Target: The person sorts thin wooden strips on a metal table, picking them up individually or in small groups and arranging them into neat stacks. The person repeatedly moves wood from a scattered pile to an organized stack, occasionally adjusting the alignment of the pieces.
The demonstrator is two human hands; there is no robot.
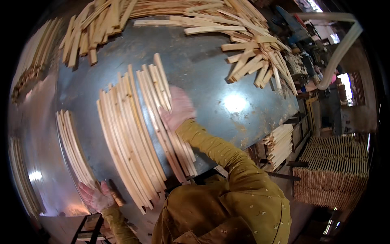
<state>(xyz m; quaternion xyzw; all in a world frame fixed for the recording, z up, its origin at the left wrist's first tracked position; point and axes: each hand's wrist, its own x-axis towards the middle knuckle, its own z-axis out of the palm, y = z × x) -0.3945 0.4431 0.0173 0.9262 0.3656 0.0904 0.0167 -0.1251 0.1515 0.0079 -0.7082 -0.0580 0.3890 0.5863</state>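
Observation:
At the near left, my left hand (96,196) is open, thumb apart from the fingers, against the near ends of a small bundle of wooden strips (74,146). My right hand (180,106) is smeared by motion and lies along the right side of another group of wooden strips (156,89); its fingers cannot be made out clearly. Between the two hands rests a wider row of pale wooden strips (126,138), side by side, their ends uneven. All these strips lie lengthwise on a grey metal tabletop (207,89).
Loose wooden pieces (252,57) are heaped at the far right, and more (97,24) at the far left. Further strips (20,175) lie along the left side. A stack of strips (280,142) and a large slatted pile (331,175) stand on the right, below a pale hose (339,53).

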